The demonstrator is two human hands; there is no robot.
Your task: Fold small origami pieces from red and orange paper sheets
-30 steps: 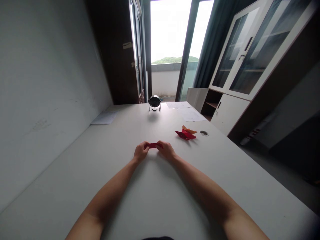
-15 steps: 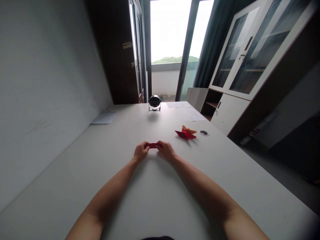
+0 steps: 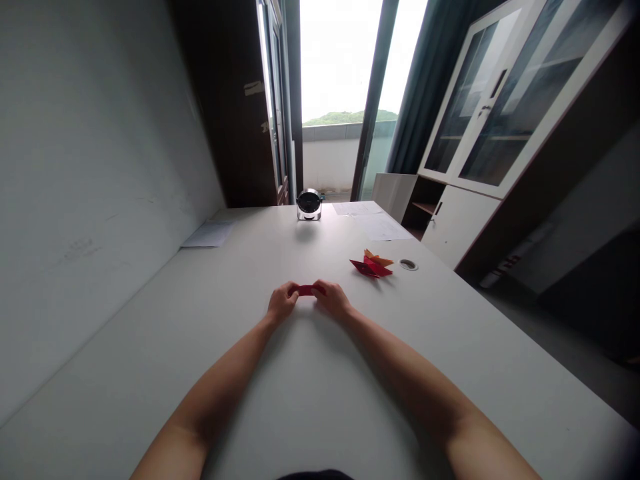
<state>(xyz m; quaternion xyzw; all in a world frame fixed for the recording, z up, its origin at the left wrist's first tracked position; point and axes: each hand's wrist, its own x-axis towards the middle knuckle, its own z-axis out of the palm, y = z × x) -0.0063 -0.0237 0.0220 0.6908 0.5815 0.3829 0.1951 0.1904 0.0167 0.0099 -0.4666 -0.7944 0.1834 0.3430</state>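
Note:
A narrow folded piece of red paper [image 3: 305,291] is stretched between my two hands, just over the white table [image 3: 310,387]. My left hand [image 3: 283,301] is closed on its left end, and my right hand [image 3: 331,298] grips the right end. Fingers cover both ends, so only the middle strip of the paper shows. To the right of my right hand lie folded paper shapes, a red one [image 3: 371,268] and an orange one [image 3: 379,259] behind it, touching or overlapping.
A round black device on a stand [image 3: 309,205] is at the table's far end. Paper sheets lie at the far left [image 3: 209,235] and far right [image 3: 384,227]. A round cable hole [image 3: 408,265] is near the right edge. A wall [image 3: 100,200] borders the left side.

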